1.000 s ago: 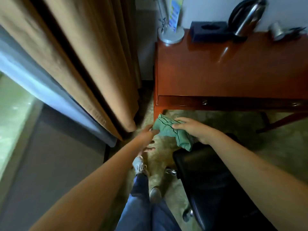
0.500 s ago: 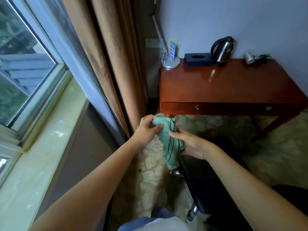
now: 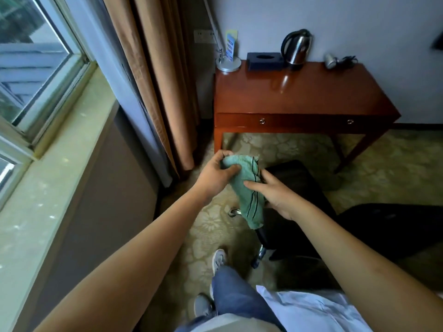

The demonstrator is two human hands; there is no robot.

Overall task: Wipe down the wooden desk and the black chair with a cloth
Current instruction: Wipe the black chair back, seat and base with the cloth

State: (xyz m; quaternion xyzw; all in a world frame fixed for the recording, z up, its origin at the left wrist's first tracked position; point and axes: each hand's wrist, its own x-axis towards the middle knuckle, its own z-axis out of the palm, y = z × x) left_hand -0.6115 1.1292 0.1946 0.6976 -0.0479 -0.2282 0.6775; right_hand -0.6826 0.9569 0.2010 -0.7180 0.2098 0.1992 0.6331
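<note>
Green striped cloth (image 3: pixel 247 185) held up between both hands, above near left corner of black chair (image 3: pixel 299 185). Left hand (image 3: pixel 215 174) gripped round its top end; right hand (image 3: pixel 275 194) pinching its middle. Wooden worktop (image 3: pixel 299 92) beyond, kettle (image 3: pixel 297 46) at far edge.

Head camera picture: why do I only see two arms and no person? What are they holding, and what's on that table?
The camera sits on the person's head and looks down, so you see only their arms, legs and shoes. The left hand grips the top of a green cloth, and the right hand holds its middle. Below it is a black chair. On the wooden desk, along the wall, stand a lamp base, a dark tissue box, a kettle and what looks like a hair dryer.
</note>
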